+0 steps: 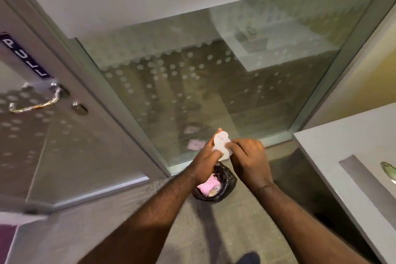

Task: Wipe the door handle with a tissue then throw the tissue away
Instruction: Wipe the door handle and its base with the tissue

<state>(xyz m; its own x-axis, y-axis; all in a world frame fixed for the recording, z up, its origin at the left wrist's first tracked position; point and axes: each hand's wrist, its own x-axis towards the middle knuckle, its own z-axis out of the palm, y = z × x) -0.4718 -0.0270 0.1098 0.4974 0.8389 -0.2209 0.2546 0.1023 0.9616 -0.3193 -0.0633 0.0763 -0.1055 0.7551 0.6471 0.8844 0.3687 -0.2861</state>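
A crumpled white tissue [222, 143] is pinched between both hands in the lower middle of the view. My left hand [206, 157] grips its left side and my right hand [248, 157] grips its right side. Directly below the hands stands a small bin with a black liner [227, 180], holding pink and pale rubbish. The metal door handle [35, 100] is far to the left on a glass door, under a dark "PULL" sign [25, 57], with a round lock [79, 109] beside it.
A frosted, dotted glass partition [214, 83] stands behind the bin. A white counter with a recessed sink [364, 156] runs along the right. The floor is grey. My dark shoe [248, 258] shows at the bottom edge.
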